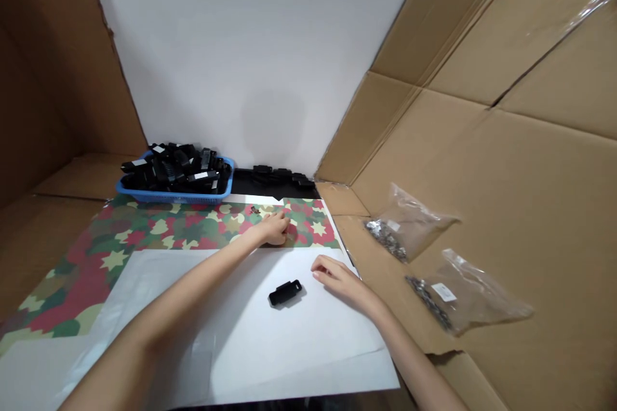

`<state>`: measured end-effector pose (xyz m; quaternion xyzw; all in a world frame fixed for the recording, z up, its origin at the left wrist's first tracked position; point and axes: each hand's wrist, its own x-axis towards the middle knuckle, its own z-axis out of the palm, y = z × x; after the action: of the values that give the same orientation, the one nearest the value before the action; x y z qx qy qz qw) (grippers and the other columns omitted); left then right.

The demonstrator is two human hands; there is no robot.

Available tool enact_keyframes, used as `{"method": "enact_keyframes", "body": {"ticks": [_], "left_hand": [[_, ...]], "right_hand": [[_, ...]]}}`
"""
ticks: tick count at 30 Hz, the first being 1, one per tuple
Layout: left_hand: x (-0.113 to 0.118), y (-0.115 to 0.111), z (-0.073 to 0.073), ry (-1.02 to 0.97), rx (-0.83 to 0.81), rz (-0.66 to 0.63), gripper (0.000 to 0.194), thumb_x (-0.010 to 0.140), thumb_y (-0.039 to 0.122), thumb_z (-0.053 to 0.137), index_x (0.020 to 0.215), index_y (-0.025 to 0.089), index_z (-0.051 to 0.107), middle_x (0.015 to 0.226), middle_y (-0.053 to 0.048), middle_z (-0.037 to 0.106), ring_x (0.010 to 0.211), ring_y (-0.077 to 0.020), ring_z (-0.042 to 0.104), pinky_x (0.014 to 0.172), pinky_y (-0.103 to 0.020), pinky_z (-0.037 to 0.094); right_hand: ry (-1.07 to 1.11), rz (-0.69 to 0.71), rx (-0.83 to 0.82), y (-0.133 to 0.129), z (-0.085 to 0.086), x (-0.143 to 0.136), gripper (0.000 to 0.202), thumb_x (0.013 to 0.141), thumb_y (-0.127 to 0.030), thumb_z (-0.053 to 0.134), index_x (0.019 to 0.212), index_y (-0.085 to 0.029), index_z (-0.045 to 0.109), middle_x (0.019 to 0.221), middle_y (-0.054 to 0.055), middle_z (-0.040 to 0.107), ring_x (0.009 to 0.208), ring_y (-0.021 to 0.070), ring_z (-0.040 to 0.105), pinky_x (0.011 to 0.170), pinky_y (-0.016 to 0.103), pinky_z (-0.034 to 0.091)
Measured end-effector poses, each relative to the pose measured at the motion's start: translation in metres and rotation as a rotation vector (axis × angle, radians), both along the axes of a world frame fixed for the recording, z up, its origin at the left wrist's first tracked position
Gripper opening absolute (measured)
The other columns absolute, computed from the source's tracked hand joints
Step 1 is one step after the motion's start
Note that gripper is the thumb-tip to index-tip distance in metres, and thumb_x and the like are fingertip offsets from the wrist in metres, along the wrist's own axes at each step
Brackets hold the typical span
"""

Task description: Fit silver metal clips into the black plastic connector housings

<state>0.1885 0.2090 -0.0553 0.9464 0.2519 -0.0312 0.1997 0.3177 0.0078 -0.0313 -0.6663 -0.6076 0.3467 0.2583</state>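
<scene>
My left hand (274,229) reaches forward and rests on the star-patterned camouflage mat (144,231), fingers curled down at its far right part; whether it pinches anything is hidden. A tiny dark part (255,210) lies on the mat just beyond it. My right hand (337,276) lies palm down on the white sheet (231,334), fingers loosely spread, holding nothing. A small black plastic piece (285,292) lies on the white sheet just left of my right hand, untouched.
A blue basket (176,196) heaped with black plastic parts stands at the back left. More black parts (279,174) sit against the wall. Two clear bags of small metal pieces (402,226) (457,298) lie on flattened cardboard (506,205) at right. Cardboard also stands on the left.
</scene>
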Motion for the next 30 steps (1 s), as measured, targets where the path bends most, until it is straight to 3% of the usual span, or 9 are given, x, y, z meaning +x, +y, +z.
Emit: {"method": "enact_keyframes", "body": {"ticks": [4, 8, 12, 19, 23, 25, 28, 30], "left_hand": [[0.000, 0.000, 0.002, -0.072, -0.095, 0.042, 0.023, 0.087, 0.031, 0.060, 0.102, 0.013, 0.060, 0.114, -0.008, 0.058, 0.102, -0.0209, 0.057, 0.089, -0.043, 0.047], [-0.003, -0.004, 0.009, -0.227, -0.252, 0.079, 0.017, 0.086, 0.029, 0.060, 0.091, 0.013, 0.058, 0.088, -0.004, 0.062, 0.081, -0.0168, 0.060, 0.076, -0.035, 0.050], [-0.008, -0.020, 0.029, -0.433, -0.467, 0.054, 0.019, 0.085, 0.034, 0.052, 0.079, 0.016, 0.049, 0.074, -0.001, 0.057, 0.066, -0.0140, 0.056, 0.063, -0.028, 0.047], [-0.014, -0.053, 0.061, -0.636, -0.706, 0.017, 0.026, 0.080, 0.045, 0.044, 0.077, 0.020, 0.038, 0.075, -0.001, 0.052, 0.072, -0.0143, 0.055, 0.069, -0.028, 0.046], [-0.029, -0.056, 0.066, -0.616, -0.693, 0.061, 0.028, 0.083, 0.048, 0.034, 0.078, 0.020, 0.038, 0.079, -0.002, 0.051, 0.075, -0.0148, 0.052, 0.072, -0.029, 0.044], [-0.042, -0.061, 0.065, -0.548, -0.669, 0.052, 0.029, 0.076, 0.049, 0.046, 0.078, 0.020, 0.042, 0.079, -0.002, 0.052, 0.075, -0.0171, 0.052, 0.072, -0.031, 0.043], [-0.062, -0.076, 0.058, -0.276, -0.396, -0.085, 0.037, 0.056, 0.043, 0.068, 0.078, 0.020, 0.049, 0.079, -0.003, 0.056, 0.077, -0.0238, 0.054, 0.077, -0.039, 0.041], [-0.070, -0.086, 0.052, -0.109, -0.187, -0.168, 0.034, 0.051, 0.035, 0.069, 0.073, 0.020, 0.049, 0.078, -0.005, 0.056, 0.079, -0.0276, 0.055, 0.081, -0.043, 0.040]], "right_hand": [[0.017, 0.001, 0.011, 0.002, -0.003, 0.000, 0.014, 0.085, -0.033, 0.046, 0.077, -0.022, 0.049, 0.081, 0.000, 0.054, 0.076, 0.0165, 0.049, 0.072, 0.028, 0.037], [0.081, -0.100, 0.144, 0.010, -0.002, -0.001, 0.016, 0.080, -0.033, 0.050, 0.068, -0.022, 0.049, 0.071, -0.001, 0.053, 0.070, 0.0160, 0.049, 0.068, 0.028, 0.037], [0.163, -0.246, 0.252, 0.025, 0.002, -0.011, 0.020, 0.078, -0.040, 0.049, 0.067, -0.023, 0.048, 0.063, -0.002, 0.051, 0.063, 0.0161, 0.048, 0.061, 0.028, 0.038], [0.344, -0.438, 0.394, 0.046, 0.007, -0.036, 0.025, 0.078, -0.047, 0.048, 0.073, -0.023, 0.047, 0.066, 0.000, 0.057, 0.067, 0.0179, 0.057, 0.068, 0.031, 0.043], [0.391, -0.502, 0.447, 0.043, 0.011, -0.036, 0.023, 0.076, -0.045, 0.050, 0.069, -0.023, 0.046, 0.064, -0.001, 0.057, 0.067, 0.0176, 0.057, 0.068, 0.031, 0.043], [0.400, -0.522, 0.462, 0.039, 0.015, -0.034, 0.022, 0.076, -0.044, 0.051, 0.068, -0.023, 0.047, 0.063, -0.001, 0.057, 0.067, 0.0173, 0.056, 0.069, 0.031, 0.043], [0.403, -0.541, 0.483, 0.033, 0.023, -0.030, 0.021, 0.075, -0.042, 0.052, 0.068, -0.023, 0.049, 0.063, -0.002, 0.056, 0.067, 0.0165, 0.055, 0.069, 0.030, 0.042], [0.398, -0.550, 0.514, 0.032, 0.030, -0.027, 0.020, 0.076, -0.041, 0.054, 0.068, -0.023, 0.050, 0.063, -0.002, 0.056, 0.066, 0.0160, 0.055, 0.067, 0.029, 0.042]]}}
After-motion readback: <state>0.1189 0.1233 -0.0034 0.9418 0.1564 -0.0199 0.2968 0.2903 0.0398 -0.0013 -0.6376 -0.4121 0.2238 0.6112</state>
